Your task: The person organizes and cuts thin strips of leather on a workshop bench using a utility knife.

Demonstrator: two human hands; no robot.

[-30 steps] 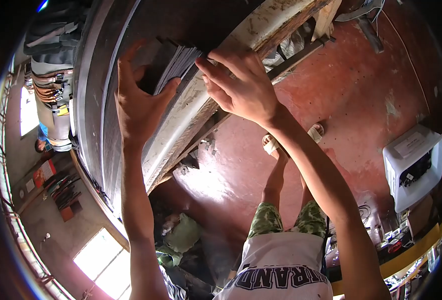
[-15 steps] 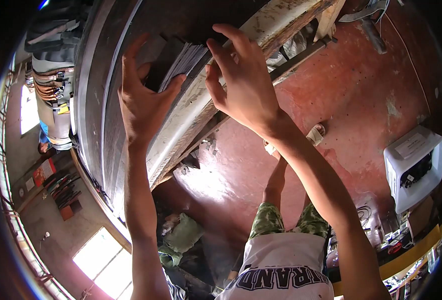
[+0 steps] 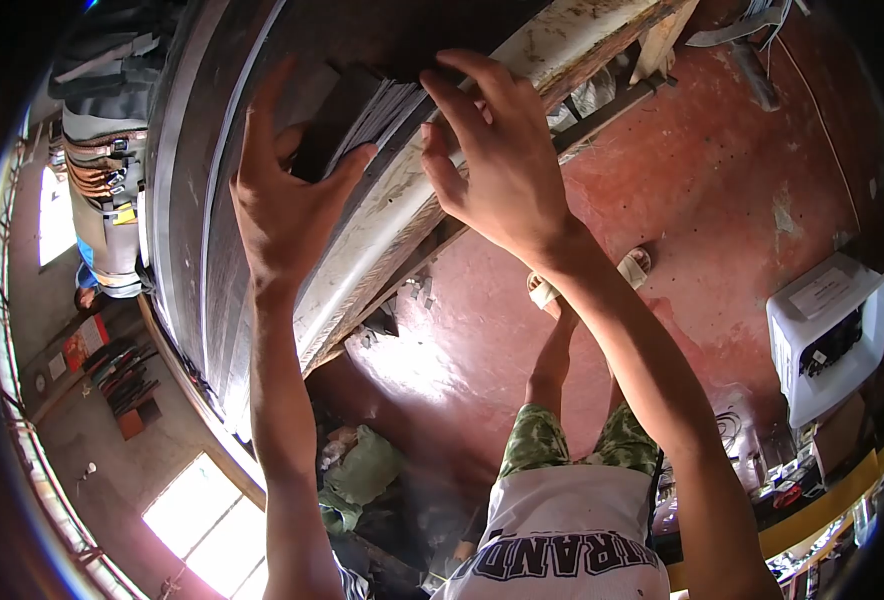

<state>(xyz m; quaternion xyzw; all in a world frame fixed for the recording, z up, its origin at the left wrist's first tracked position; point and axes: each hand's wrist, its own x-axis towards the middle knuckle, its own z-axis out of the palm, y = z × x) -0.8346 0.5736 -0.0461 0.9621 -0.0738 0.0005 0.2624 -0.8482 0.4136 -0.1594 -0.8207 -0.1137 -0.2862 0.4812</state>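
Observation:
A stack of thin dark sheets point(image 3: 377, 118), its pale edges showing, lies on the dark tabletop point(image 3: 362, 40) between my two hands. My left hand point(image 3: 287, 205) is at the stack's near left side, thumb stretched over toward its edge and fingers spread. At the right end of the stack is my right hand point(image 3: 502, 160), its fingers apart and slightly curled, the fingertips close by the sheets' edges. Neither hand has closed around anything. The far part of the stack sinks into shadow.
A worn pale wooden beam point(image 3: 362, 225) edges the table. Below spreads a red floor point(image 3: 702, 210) with a white plastic crate point(image 3: 827, 335) of dark pieces at right. A green cloth bundle point(image 3: 362, 465) lies under the table. Belts hang on a grey roll point(image 3: 107, 165) at left.
My right hand has shifted slightly right, a little away from the stack. My left hand stays almost where it was, moving slightly left.

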